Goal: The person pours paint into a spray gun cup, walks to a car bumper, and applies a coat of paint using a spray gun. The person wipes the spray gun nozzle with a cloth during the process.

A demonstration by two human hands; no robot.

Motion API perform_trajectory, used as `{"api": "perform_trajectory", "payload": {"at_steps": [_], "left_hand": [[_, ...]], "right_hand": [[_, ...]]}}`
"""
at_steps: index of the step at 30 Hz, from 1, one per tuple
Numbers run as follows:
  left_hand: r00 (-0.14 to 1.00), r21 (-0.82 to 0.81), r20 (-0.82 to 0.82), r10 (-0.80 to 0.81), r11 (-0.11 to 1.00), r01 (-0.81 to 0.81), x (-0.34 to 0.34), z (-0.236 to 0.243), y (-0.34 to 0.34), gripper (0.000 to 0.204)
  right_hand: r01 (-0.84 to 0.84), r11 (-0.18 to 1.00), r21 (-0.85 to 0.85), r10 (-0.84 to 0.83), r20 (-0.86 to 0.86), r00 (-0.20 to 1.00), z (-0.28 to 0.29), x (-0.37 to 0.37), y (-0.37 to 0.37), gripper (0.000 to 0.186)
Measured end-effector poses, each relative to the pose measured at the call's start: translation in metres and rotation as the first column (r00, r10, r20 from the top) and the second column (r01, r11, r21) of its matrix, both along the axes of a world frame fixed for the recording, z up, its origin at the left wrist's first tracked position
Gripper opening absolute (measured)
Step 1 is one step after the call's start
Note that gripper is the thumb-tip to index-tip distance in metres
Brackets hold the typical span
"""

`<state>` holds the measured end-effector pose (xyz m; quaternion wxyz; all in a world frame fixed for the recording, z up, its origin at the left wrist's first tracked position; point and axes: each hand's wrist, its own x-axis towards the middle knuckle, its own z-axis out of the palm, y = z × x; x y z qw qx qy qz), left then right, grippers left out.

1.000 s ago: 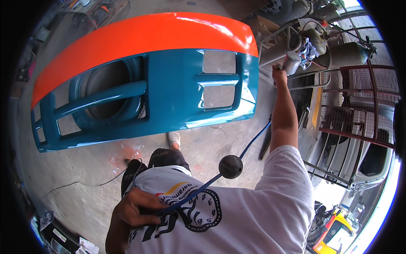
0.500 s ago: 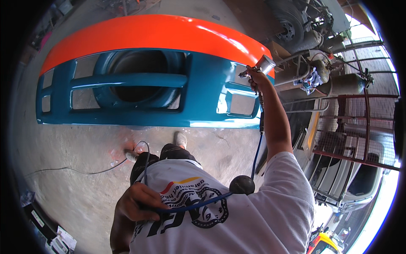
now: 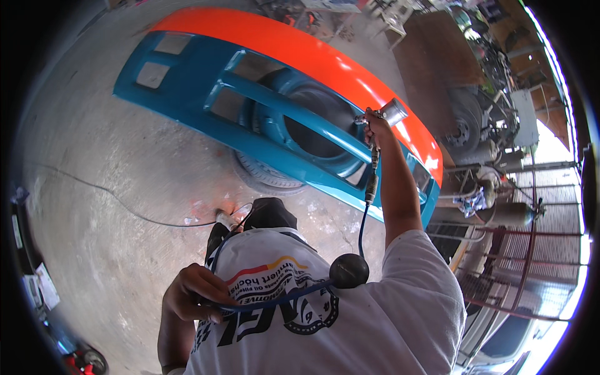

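Observation:
My right hand (image 3: 377,130) is closed round the grip of a spray gun (image 3: 393,112) with a silver cup, held out over the right half of a large vehicle bumper (image 3: 187,111). The bumper is glossy teal with an orange band (image 3: 300,45) along its far side and several rectangular openings. It rests on a tyre (image 3: 269,178), partly visible through an opening. A blue air hose (image 3: 281,300) runs from the gun's handle past a dark ball (image 3: 349,270) at my chest to my left hand (image 3: 199,292), whose fingers are curled round it.
The hose trails left over the concrete floor (image 3: 125,162). To the right are a wheel (image 3: 464,128), a gas cylinder (image 3: 509,214), a metal rack and a mesh fence (image 3: 556,219). A parked vehicle (image 3: 509,337) stands at the lower right.
The bumper now appears tilted in view, its right end lower, and the gun is over its middle right rather than near its right end. Both hands keep their hold.

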<state>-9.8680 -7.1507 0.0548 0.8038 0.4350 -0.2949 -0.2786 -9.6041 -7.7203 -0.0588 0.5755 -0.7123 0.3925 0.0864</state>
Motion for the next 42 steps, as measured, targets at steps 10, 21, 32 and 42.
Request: {"api": "perform_trajectory", "payload": {"at_steps": [10, 21, 32, 42], "left_hand": [[0.936, -0.094, -0.149, 0.32, 0.937, -0.336, -0.01, -0.013, 0.125, 0.043], [0.811, -0.07, -0.205, 0.549, 0.818, -0.571, 0.065, -0.03, 0.25, 0.041], [0.673, -0.067, -0.405, 0.618, 0.715, -0.696, 0.191, -0.013, 0.386, 0.034], [0.603, -0.112, -0.457, 0.654, 0.63, -0.769, 0.239, -0.028, 0.43, 0.033]], "right_hand": [[-0.202, 0.977, 0.066, 0.201, 0.024, 0.979, -0.007, 0.152, 0.227, 0.017], [-0.331, 0.927, 0.177, 0.317, 0.1, 0.943, -0.04, 0.325, 0.506, 0.03], [-0.369, 0.92, 0.132, 0.351, 0.14, 0.926, -0.073, 0.514, 0.786, 0.035], [-0.351, 0.89, 0.29, 0.323, 0.142, 0.936, -0.092, 0.606, 0.897, 0.033]]}}
